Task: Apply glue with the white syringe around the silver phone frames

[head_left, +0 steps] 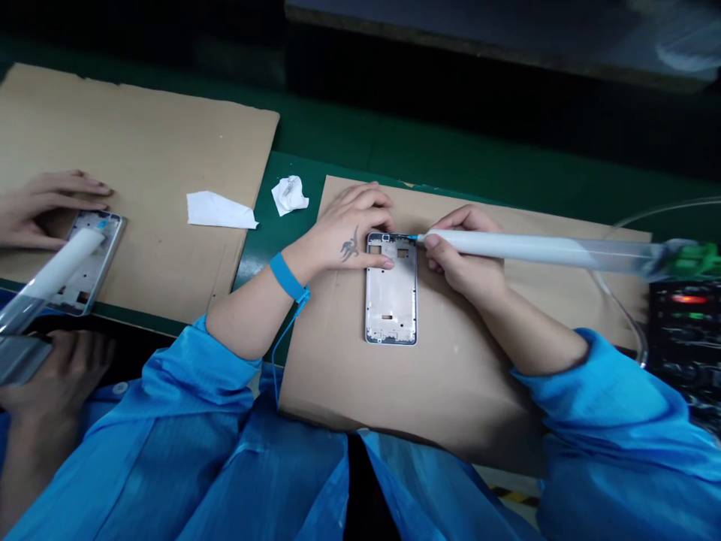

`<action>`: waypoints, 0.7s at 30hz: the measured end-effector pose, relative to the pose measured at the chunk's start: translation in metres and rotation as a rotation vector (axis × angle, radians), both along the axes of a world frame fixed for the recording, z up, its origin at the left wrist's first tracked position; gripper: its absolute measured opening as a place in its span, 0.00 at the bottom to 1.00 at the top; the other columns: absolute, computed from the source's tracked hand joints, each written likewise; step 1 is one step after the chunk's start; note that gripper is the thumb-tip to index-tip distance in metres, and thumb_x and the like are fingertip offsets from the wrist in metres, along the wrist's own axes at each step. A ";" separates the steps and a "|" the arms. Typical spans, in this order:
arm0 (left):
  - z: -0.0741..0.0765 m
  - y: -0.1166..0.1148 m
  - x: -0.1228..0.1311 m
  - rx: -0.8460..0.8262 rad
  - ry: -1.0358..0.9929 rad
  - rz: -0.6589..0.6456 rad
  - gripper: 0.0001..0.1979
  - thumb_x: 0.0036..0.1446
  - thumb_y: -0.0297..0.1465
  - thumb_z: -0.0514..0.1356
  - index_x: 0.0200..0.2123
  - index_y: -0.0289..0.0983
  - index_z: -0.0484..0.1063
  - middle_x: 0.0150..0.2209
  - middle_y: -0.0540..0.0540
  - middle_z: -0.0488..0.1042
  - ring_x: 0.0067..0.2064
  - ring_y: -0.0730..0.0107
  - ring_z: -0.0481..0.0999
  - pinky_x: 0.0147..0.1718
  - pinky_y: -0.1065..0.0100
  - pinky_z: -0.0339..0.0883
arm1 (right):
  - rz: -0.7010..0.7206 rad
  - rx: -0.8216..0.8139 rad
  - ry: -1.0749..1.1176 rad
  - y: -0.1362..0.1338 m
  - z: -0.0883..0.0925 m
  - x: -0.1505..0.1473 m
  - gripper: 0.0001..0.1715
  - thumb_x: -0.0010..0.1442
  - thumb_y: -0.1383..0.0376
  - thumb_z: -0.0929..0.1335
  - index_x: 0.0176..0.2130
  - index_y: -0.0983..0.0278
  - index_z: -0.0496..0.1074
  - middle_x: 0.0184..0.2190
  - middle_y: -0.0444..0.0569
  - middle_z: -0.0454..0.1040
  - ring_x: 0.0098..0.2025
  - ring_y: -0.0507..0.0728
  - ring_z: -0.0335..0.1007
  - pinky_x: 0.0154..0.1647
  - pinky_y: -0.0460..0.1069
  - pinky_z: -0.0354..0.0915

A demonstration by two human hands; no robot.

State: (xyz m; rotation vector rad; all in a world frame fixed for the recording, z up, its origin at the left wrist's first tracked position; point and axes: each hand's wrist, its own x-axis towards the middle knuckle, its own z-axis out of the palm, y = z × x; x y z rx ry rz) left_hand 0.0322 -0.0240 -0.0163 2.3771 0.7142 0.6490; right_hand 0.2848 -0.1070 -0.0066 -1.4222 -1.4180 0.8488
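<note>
A silver phone frame (390,297) with small cut-outs lies flat on cardboard in front of me. My left hand (352,229) steadies it at the top left, its thumb across the plate and its fingers bent around the upper corner. A blue strap circles that wrist. In my right hand (465,255) is a long white dispensing syringe (518,246), pinched near its tip and lying almost level. Its blue needle touches or hovers just over the frame's top right corner; I cannot tell which.
The cardboard sheet (451,398) lies on a green table (349,143). To the left are a crumpled white paper (290,195) and a flat paper strip (219,210). A co-worker's hands (50,203) work on another phone frame (104,259). A tube and lit equipment (684,323) stand right.
</note>
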 end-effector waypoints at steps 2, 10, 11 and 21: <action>0.000 0.001 0.000 -0.010 0.006 0.000 0.31 0.58 0.60 0.77 0.51 0.43 0.83 0.66 0.35 0.79 0.79 0.32 0.67 0.81 0.31 0.56 | -0.007 -0.031 0.038 0.000 0.001 0.000 0.36 0.56 0.30 0.80 0.36 0.52 0.68 0.21 0.41 0.72 0.19 0.56 0.65 0.19 0.54 0.62; 0.000 0.002 0.000 0.013 0.008 0.005 0.29 0.60 0.57 0.76 0.53 0.42 0.84 0.66 0.36 0.79 0.79 0.32 0.67 0.81 0.33 0.57 | 0.061 0.017 -0.087 0.004 0.003 -0.004 0.27 0.55 0.42 0.83 0.35 0.54 0.74 0.32 0.48 0.83 0.30 0.60 0.78 0.29 0.56 0.72; 0.000 0.002 0.000 0.015 0.014 0.005 0.29 0.60 0.56 0.76 0.53 0.42 0.84 0.66 0.36 0.79 0.79 0.32 0.67 0.81 0.33 0.57 | 0.064 0.022 -0.094 0.004 0.003 -0.004 0.25 0.56 0.43 0.83 0.35 0.55 0.75 0.32 0.48 0.83 0.30 0.60 0.78 0.30 0.55 0.72; -0.001 0.001 -0.002 0.027 0.026 0.001 0.28 0.62 0.56 0.77 0.54 0.43 0.83 0.67 0.39 0.78 0.80 0.33 0.66 0.81 0.33 0.57 | 0.058 0.058 -0.084 0.005 -0.005 -0.001 0.28 0.58 0.41 0.83 0.36 0.56 0.75 0.32 0.47 0.82 0.29 0.56 0.76 0.29 0.52 0.72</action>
